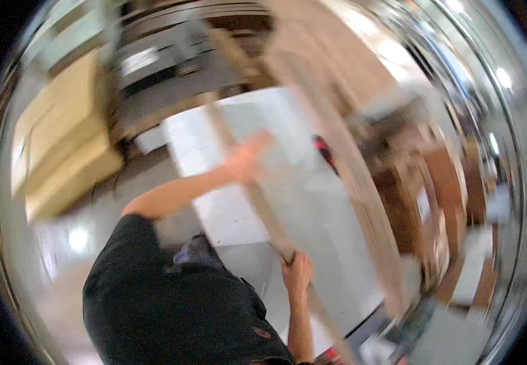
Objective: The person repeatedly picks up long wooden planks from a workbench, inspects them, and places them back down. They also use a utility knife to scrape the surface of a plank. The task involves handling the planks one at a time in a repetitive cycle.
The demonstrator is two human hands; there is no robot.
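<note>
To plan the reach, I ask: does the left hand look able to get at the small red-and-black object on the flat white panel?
Probably yes: between the blurred left hand and the red-and-black object, only bare white panel seems to lie.

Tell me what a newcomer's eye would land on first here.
Likely the long wooden strip slanting across the white work surface, with the right hand gripping its lower part and the blurred left hand over it farther up. Next, the red-and-black object lying right of the strip.
</note>
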